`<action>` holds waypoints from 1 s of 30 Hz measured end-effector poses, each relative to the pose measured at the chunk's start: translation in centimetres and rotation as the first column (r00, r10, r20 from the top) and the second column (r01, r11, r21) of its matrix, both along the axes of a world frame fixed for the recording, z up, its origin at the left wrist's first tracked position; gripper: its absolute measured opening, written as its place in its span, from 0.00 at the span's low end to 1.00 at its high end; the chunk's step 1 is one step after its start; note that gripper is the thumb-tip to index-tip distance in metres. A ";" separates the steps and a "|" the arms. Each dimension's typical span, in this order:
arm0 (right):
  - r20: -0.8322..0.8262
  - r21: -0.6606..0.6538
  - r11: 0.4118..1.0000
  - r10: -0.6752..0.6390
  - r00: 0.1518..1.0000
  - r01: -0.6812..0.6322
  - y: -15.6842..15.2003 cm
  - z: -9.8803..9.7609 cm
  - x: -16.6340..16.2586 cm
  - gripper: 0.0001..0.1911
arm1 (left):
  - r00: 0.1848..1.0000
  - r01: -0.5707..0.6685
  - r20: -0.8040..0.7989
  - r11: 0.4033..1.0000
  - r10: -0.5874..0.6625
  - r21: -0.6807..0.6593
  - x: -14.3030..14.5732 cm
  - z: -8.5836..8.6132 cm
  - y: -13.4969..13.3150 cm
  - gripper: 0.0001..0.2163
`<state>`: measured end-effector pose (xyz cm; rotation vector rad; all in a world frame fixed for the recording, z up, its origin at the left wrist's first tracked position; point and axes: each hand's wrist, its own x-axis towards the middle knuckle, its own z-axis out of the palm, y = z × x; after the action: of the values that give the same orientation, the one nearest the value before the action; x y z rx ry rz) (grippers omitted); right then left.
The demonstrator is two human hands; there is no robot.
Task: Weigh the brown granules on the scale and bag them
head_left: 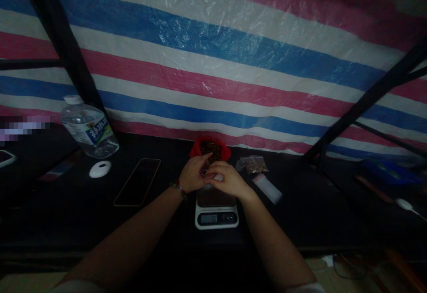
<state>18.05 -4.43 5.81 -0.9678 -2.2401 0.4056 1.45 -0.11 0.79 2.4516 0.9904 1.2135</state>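
Note:
My left hand [194, 173] and my right hand [230, 180] meet above a white kitchen scale [216, 198], fingertips almost touching. Between them shows part of a small whitish plastic bag [218, 177], pinched by both hands and mostly hidden by the fingers. Just behind the hands stands an opened red bag [226, 151] filled with dark brown bits [210, 147]; my left index finger points over its near edge. The scale's display is lit but too dim to read. To the right lie a small zip bag of brown bits [257, 164] and a stack of clear zip bags [267, 189].
On the left are a phone [137, 182], a white rounded case [100, 168] and a large clear bottle [88, 128]. A striped plastic sheet [213, 83] hangs behind the black table [300, 213]. Dark metal legs [367, 97] slant down on both sides. A blue item [388, 171] lies far right.

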 end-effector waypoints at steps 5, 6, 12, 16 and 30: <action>0.074 -0.001 0.999 0.044 0.996 -0.044 0.5 0.6 0.2 0.04 | 0.999 0.028 0.032 0.999 -0.027 -0.037 0.2 0.1 -0.3 0.32; 0.069 0.010 0.999 0.045 0.997 -0.046 0.8 0.8 0.4 0.05 | 0.998 0.033 0.055 0.998 -0.030 -0.056 0.2 0.0 -0.3 0.34; -0.232 0.138 0.979 -0.116 0.966 0.151 1.7 0.6 2.2 0.05 | 0.963 0.224 0.197 0.951 -0.183 -0.213 -0.2 -0.8 0.3 0.31; -0.391 0.099 0.976 -0.142 0.909 0.195 1.9 -1.3 2.6 0.05 | 0.953 0.297 0.155 0.906 -0.261 -0.302 0.1 -0.7 0.3 0.16; -0.578 -0.380 0.924 -0.283 0.765 0.055 2.4 -4.2 2.0 0.12 | 0.979 0.194 0.138 0.909 -0.152 -0.369 0.2 -0.7 0.3 0.14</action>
<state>20.10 -1.99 1.63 -1.0124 -1.4796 0.9123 1.63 0.16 0.09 2.0975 0.8627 0.9753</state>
